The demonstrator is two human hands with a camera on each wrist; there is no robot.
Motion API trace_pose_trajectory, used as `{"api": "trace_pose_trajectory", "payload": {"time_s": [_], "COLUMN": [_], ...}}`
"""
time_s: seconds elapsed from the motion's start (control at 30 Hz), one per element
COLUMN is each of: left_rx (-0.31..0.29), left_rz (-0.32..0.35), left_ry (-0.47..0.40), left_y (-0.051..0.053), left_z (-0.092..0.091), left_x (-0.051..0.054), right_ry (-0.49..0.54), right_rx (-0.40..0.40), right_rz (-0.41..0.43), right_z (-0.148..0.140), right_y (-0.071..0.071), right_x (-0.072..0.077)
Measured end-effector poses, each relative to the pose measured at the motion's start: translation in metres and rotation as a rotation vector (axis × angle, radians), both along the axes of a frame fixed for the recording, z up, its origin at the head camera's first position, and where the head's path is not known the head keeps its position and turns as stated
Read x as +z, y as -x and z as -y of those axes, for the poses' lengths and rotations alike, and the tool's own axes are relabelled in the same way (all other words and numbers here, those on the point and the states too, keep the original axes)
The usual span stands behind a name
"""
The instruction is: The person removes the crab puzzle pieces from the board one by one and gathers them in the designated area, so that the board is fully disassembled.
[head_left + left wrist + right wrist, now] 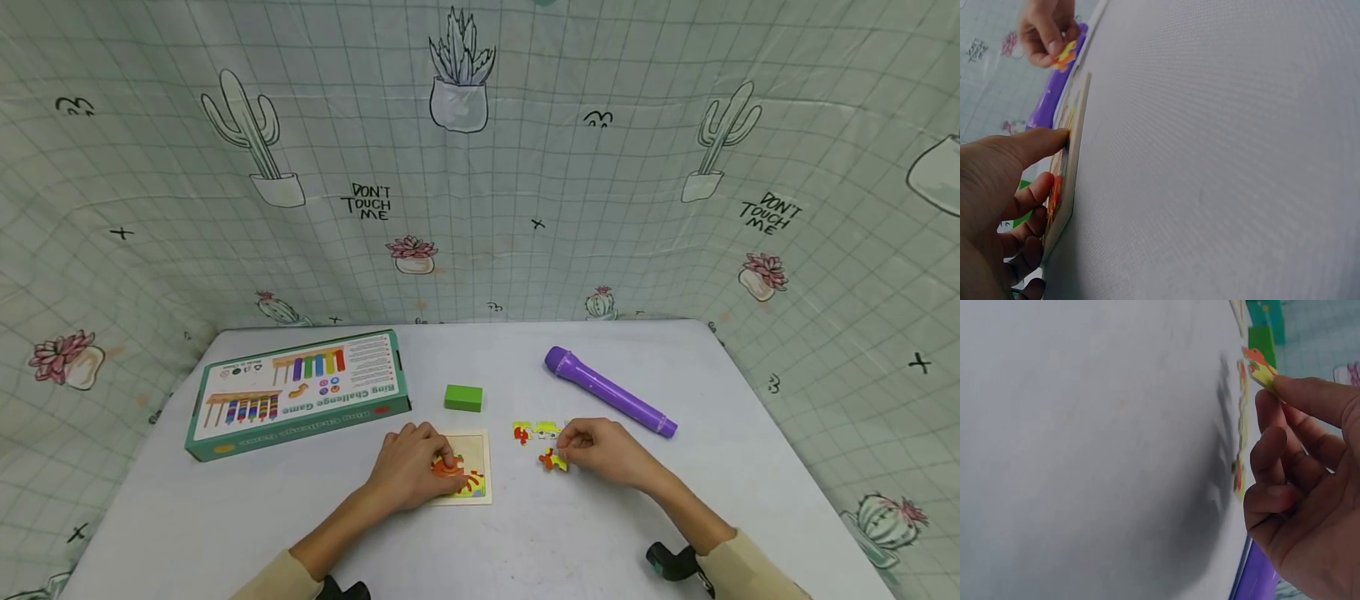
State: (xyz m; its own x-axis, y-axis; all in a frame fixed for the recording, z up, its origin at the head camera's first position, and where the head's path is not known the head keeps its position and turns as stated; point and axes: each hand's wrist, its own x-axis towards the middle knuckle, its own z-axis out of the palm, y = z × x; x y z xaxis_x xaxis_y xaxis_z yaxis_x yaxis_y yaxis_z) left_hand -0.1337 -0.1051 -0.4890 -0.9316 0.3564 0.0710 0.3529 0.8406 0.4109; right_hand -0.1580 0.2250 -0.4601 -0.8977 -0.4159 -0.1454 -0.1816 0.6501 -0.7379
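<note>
A square wooden puzzle tray (488,468) holds red and yellow pieces (474,484) in its lower part. The left hand (408,467) lies over the tray's left side, thumb and fingertips touching the pieces and tray; the left wrist view shows this hand (997,187) side-on at the tray edge (1077,144). Between thumb and forefinger the right hand (607,450) pinches a yellow and red piece (552,460), seen tilted above the table in the right wrist view (1261,367). Loose pieces (536,431) lie just behind it.
A green block (463,398) sits behind the tray. At the back left is a Ring Challenge Game box (300,392). A purple microphone-shaped tube (611,392) lies behind the right hand. A black object (671,562) is beside the right sleeve.
</note>
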Motion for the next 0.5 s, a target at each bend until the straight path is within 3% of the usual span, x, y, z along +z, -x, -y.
{"api": "trace_pose_trajectory", "payload": {"time_s": [0.23,0.5], "left_rx": [-0.001,0.002], "left_rz": [0.002,0.025], "left_ry": [-0.01,-0.023], "left_y": [-0.001,-0.003], "left_z": [0.0,-0.001], "left_x": [0.001,0.004], "right_ry": [-0.104,-0.136], "right_rx": [-0.125,-0.153], "right_rz": [0.004,-0.048], "right_z": [-0.017,-0.019], "right_y": [-0.003,-0.004], "right_x": [-0.005,-0.007]}}
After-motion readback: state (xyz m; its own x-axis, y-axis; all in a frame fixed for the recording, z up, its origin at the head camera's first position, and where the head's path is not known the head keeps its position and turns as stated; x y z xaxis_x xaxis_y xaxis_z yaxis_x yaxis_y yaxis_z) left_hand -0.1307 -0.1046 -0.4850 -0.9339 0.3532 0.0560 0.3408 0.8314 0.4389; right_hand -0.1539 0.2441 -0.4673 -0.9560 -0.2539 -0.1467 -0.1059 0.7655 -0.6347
